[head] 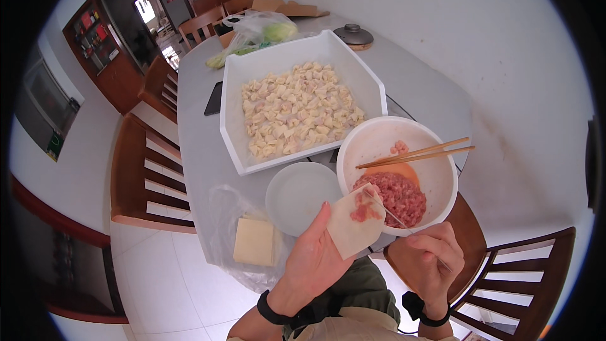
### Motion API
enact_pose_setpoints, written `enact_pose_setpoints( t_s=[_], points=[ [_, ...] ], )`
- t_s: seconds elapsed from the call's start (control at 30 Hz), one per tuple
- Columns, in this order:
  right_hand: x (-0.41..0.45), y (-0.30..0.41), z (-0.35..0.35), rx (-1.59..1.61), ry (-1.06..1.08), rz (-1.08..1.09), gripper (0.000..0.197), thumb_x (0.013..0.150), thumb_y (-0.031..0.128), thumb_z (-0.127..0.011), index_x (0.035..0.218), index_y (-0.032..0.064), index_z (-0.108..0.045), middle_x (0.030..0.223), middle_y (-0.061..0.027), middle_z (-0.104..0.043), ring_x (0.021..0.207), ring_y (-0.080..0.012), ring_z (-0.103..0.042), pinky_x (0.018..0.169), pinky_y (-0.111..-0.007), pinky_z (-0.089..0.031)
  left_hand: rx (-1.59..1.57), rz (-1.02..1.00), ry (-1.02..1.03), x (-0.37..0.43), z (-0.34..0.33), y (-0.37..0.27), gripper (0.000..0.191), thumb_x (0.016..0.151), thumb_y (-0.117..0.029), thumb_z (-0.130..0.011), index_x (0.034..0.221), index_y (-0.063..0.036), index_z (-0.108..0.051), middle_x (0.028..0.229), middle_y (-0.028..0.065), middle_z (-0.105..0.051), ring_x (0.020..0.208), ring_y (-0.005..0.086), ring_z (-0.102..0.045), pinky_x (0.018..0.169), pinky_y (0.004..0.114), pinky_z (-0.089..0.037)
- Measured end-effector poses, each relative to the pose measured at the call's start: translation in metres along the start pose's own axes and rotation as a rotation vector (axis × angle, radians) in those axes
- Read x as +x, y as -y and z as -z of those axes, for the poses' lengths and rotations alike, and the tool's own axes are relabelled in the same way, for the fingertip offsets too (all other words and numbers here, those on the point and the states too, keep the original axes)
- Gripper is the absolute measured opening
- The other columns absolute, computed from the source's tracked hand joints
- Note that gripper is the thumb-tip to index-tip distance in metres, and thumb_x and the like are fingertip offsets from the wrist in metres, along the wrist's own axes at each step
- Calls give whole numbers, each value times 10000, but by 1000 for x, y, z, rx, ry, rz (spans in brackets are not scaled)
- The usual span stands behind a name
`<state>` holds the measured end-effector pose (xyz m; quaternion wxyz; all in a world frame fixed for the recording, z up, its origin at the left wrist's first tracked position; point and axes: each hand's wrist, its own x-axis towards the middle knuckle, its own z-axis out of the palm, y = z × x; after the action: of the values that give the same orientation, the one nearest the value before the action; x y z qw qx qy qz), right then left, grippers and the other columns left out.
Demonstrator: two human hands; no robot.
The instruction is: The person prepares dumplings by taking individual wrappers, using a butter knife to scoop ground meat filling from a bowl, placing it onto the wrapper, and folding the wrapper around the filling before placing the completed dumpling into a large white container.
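A square dough wrapper point(348, 234) lies across my left hand point(315, 263), smeared with raw minced meat near its far corner. My right hand point(440, 251) grips a thin metal stick point(395, 218), whose tip touches the meat on the wrapper. Just beyond, a white bowl point(442, 184) holds a mound of minced meat point(397, 199). Wooden chopsticks point(416, 154) rest across its rim. To the left of the bowl is a pale round plate point(298, 194). A stack of wrappers point(254, 241) sits on a clear plastic bag point(220, 222) near the table edge.
A large white tray point(227, 137) of folded wontons point(298, 109) stands mid-table. Behind it are a plastic bag of vegetables point(265, 33), a cardboard box point(296, 9) and a dark pot lid point(353, 35). Wooden chairs point(151, 175) line the left side; another chair point(516, 284) is at right.
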<state>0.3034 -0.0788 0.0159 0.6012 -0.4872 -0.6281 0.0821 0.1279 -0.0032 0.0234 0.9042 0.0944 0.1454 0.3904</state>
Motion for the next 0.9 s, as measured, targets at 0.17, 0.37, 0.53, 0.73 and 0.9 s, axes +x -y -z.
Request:
enact_pose_setpoints(
  t_s=[0.17,0.37,0.53,0.73,0.9],
  points=[
    [-3,-3,5,-32,-40,-32,245,895,252,-571,876,37,-687,801,-73,-624,720,-208,-538,658,-295,-423,-5,8,-8,1,-3,2,527,1004,-344,-289,1379,26,-288,1390,115,-403,1296,229,-367,1107,376,-252],
    [-4,-8,5,38,-174,-369,250,917,215,-539,917,-2,-663,776,-90,-581,742,-176,-562,664,-288,-434,28,-41,-14,2,-1,2,535,1006,-339,-277,1394,28,-259,1411,123,-372,1309,234,-352,1112,376,-241],
    [-5,-1,11,149,-275,-273,332,944,261,-494,896,-40,-626,764,-101,-580,702,-167,-586,656,-266,-445,4,-52,67,6,-5,3,543,1008,-339,-257,1416,16,-218,1445,121,-316,1331,234,-313,1124,371,-212],
    [-13,2,4,213,-214,-290,340,948,258,-481,881,-47,-616,752,-121,-582,670,-172,-592,637,-262,-446,18,-121,87,3,-3,3,539,1007,-335,-256,1426,0,-202,1455,115,-295,1343,220,-285,1126,364,-200],
    [-14,7,-7,220,-141,-305,340,952,244,-475,872,-57,-612,794,-136,-586,706,-175,-609,651,-267,-475,19,-118,93,3,3,4,531,1005,-334,-256,1428,-16,-213,1446,95,-310,1333,207,-297,1118,355,-212]
  ],
)
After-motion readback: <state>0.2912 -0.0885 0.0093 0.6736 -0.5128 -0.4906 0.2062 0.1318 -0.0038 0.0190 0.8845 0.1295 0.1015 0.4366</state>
